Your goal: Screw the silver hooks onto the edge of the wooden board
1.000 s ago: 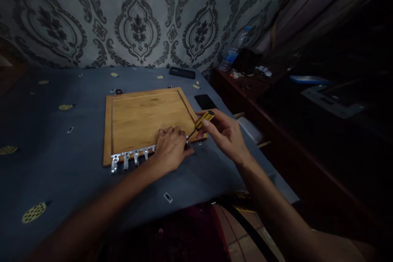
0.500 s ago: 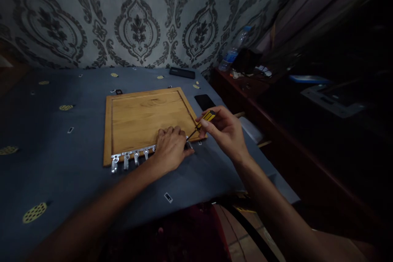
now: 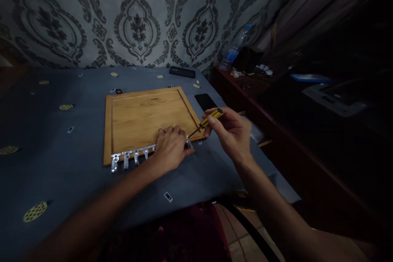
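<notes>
A metal hook rail [image 3: 136, 154] lies along the near edge of a framed wooden board [image 3: 144, 118]. My left hand [image 3: 171, 147] rests over the right part of the rail, fingers curled on the board and thumb at the near edge, holding the rail against the wood. Part of the rail is hidden beneath it; the right-end hook [image 3: 189, 144] shows beside the thumb. In my right hand [image 3: 235, 134] is a screwdriver [image 3: 211, 118] with a yellow and black handle, held between thumb and fingers. Its shaft slants down left, with the tip at the rail's right end.
The board lies on a blue patterned cloth [image 3: 86, 196]. A black phone [image 3: 205, 101] is right of the board, and a dark oblong object [image 3: 182, 72] lies behind it. A water bottle [image 3: 235, 51] stands on the reddish-brown furniture [image 3: 242, 94] at the right.
My right hand and the screwdriver handle have shifted slightly right, and the shaft lies at a shallower slant. The left hand, rail and board have stayed put.
</notes>
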`<state>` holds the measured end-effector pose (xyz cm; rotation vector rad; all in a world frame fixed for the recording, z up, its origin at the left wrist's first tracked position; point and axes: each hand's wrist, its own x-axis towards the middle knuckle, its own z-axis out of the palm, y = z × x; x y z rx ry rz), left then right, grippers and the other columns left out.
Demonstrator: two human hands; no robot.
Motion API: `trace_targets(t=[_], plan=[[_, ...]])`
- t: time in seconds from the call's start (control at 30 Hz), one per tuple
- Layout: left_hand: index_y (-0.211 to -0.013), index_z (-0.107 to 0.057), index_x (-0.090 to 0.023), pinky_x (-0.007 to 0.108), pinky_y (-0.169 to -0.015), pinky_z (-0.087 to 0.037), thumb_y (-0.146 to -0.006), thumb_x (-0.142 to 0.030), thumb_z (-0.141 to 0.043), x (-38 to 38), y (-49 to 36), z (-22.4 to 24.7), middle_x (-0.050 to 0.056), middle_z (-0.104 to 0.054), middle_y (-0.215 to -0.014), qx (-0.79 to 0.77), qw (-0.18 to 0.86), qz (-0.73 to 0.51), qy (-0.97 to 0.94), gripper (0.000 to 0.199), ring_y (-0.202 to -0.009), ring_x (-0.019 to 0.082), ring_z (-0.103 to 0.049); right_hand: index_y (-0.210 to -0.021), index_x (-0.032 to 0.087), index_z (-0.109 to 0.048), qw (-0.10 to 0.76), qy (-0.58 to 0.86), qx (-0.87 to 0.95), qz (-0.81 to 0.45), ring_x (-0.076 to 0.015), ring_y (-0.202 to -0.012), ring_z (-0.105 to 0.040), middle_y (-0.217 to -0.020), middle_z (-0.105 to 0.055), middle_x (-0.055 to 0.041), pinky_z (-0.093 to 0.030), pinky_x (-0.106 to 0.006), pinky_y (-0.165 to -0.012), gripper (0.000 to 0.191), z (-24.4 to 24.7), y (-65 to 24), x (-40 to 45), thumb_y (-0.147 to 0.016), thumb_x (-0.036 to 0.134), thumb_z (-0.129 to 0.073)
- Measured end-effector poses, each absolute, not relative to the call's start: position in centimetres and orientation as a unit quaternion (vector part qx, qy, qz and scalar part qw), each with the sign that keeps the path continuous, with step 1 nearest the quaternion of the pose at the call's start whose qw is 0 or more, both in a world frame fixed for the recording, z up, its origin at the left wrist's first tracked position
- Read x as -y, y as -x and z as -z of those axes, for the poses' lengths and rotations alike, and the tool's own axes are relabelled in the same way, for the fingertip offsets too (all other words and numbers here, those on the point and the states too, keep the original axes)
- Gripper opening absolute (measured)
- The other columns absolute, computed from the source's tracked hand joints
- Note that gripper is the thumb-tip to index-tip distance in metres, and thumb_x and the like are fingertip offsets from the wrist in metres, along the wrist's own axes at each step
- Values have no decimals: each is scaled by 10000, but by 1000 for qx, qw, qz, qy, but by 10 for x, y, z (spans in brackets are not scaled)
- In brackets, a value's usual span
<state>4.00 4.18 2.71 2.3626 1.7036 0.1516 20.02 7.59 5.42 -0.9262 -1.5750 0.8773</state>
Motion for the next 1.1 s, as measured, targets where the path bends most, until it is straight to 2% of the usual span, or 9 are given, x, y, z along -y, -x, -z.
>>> trace_targets(t=[0.17, 0.67, 0.83, 0.93, 1.0, 1.1], plan=[[-1108, -637, -148, 455, -914, -446, -930, -493, -634, -42, -40, -27, 141, -652, -1169, -582, 108, -51, -804, 388, -1148, 324, -593, -876, 225, -676, 521, 393, 665, -363, -105, -462, -593, -722, -636, 19, -534, -270, -476, 366, -52, -202, -75, -797, 575, -752], [-1121, -643, -113, 472, -921, -443, -925, -485, -642, -42, -42, -29, 156, -651, -1165, -584, 116, -51, -802, 420, -1137, 338, -598, -882, 219, -676, 516, 387, 659, -387, -100, -471, -601, -720, -636, 23, -542, -262, -491, 338, -45, -201, -77, -809, 539, -755], [-1115, -639, -142, 465, -920, -440, -932, -479, -635, -42, -41, -29, 146, -657, -1169, -584, 112, -51, -803, 383, -1141, 327, -591, -800, 217, -651, 509, 399, 657, -387, -103, -453, -583, -658, -632, 34, -522, -247, -448, 347, -45, -200, -76, -744, 514, -820], [-1106, -634, -160, 458, -909, -438, -931, -475, -635, -41, -40, -27, 138, -655, -1166, -581, 105, -54, -805, 360, -1141, 322, -589, -775, 213, -620, 506, 397, 655, -396, -91, -451, -577, -718, -664, 22, -513, -233, -430, 372, -46, -201, -76, -714, 504, -844], [-1113, -633, -155, 460, -904, -438, -931, -482, -631, -41, -40, -26, 140, -650, -1167, -580, 102, -57, -806, 374, -1144, 327, -586, -841, 217, -621, 499, 389, 661, -403, -90, -469, -597, -777, -680, 15, -538, -236, -458, 376, -48, -203, -76, -734, 515, -825], [-1124, -637, -136, 465, -902, -439, -933, -489, -623, -41, -40, -26, 149, -647, -1176, -580, 106, -57, -806, 401, -1137, 333, -590, -1038, 221, -662, 470, 374, 690, -405, -108, -530, -652, -817, -690, 1, -583, -261, -548, 384, -52, -207, -75, -813, 518, -756]])
